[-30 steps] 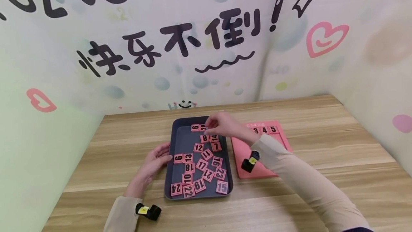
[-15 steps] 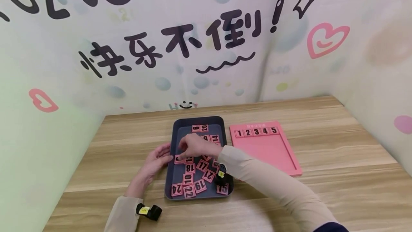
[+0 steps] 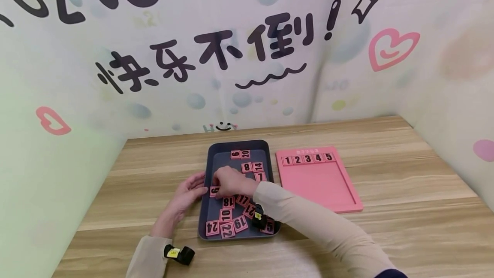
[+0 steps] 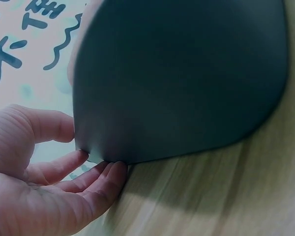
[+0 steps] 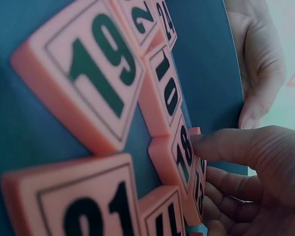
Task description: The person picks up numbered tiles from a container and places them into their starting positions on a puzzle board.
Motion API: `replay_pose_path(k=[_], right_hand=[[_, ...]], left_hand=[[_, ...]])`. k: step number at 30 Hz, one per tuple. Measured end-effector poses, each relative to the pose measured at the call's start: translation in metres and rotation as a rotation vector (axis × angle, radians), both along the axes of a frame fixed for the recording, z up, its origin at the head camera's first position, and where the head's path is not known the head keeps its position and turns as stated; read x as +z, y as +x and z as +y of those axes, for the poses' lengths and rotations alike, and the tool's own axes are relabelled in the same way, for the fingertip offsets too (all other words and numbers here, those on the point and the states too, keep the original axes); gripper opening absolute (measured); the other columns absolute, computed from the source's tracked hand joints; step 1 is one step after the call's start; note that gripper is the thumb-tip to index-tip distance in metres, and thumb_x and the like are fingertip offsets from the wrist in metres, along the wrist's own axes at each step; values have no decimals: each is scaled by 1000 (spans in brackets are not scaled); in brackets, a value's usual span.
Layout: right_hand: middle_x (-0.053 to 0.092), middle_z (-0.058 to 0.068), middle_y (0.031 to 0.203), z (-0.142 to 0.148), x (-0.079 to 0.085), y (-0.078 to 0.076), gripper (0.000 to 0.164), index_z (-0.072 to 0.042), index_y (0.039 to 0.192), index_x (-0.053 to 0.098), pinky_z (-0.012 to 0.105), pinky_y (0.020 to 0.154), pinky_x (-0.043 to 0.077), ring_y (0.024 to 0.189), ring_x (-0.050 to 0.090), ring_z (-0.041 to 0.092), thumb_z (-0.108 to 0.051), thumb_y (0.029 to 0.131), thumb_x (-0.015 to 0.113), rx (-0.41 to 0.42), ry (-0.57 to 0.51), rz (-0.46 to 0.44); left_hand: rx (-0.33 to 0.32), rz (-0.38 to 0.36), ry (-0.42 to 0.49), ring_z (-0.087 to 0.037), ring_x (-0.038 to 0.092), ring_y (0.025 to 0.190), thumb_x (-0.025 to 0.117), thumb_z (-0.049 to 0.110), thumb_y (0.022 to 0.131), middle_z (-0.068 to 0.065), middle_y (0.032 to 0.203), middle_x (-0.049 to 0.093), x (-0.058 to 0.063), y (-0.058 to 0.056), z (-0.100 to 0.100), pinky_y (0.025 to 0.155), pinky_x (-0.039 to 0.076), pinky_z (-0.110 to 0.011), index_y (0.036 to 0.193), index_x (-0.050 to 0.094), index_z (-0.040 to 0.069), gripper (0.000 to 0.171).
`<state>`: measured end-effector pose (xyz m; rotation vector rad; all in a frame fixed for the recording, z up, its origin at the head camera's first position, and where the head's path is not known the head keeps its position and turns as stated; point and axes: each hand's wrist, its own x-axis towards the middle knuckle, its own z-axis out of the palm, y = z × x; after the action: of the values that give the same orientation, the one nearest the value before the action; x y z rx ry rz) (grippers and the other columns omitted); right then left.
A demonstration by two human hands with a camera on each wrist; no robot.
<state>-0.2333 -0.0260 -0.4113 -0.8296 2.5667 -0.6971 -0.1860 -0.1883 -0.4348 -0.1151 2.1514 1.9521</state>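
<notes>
In the head view, my left hand (image 3: 191, 193) is at the left side of the dark blue tray (image 3: 264, 147). The left wrist view shows its thumb at the tray's rim and its fingertips along the lower edge of the wall (image 4: 182, 98), gripping it. My right hand (image 3: 230, 181) reaches down inside the tray, with thumb and curled fingers around a pink number tile (image 3: 214, 191) marked 6 or 9. The right wrist view has that thumb beside tile 18 (image 5: 182, 152) and the fingers beside tile 13 (image 5: 199, 194). The hand hides part of the tile it pinches.
Several loose pink number tiles lie in the tray, among them 19 (image 5: 101, 69), 24 (image 3: 212, 227) and 20 (image 3: 245, 154). Right of it a pink framed board (image 3: 316, 185) holds tiles 1 to 5 along its top row. A printed cloth wall (image 3: 247, 98) stands behind the wooden table (image 3: 405, 175).
My right hand has moved left and down from the tray's upper right to its left middle, uncovering the board's top row, then sunk lower among the tiles. The left hand stays put.
</notes>
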Motion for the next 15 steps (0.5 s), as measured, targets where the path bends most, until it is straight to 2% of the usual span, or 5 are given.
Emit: replay_pose_path(k=[7, 15], right_hand=[[57, -4, 70, 4, 6, -5, 17, -10, 85, 66, 19, 53, 42, 60, 52, 9, -16, 75, 78, -2, -35, 25], [58, 0, 75, 41, 46, -10, 16, -9, 89, 65, 22, 54, 43, 64, 53, 13, -13, 77, 74, -57, -153, 39]], left_hand=[[-14, 17, -15, -36, 41, 125, 51, -6, 88, -30, 136, 41, 0, 1, 1, 85, 44, -18, 138, 35, -8, 52], [5, 6, -25, -36, 41, 125, 51, -6, 88, -27, 138, 41, 1, 1, 1, 97, 42, -32, 139, 36, -6, 53]])
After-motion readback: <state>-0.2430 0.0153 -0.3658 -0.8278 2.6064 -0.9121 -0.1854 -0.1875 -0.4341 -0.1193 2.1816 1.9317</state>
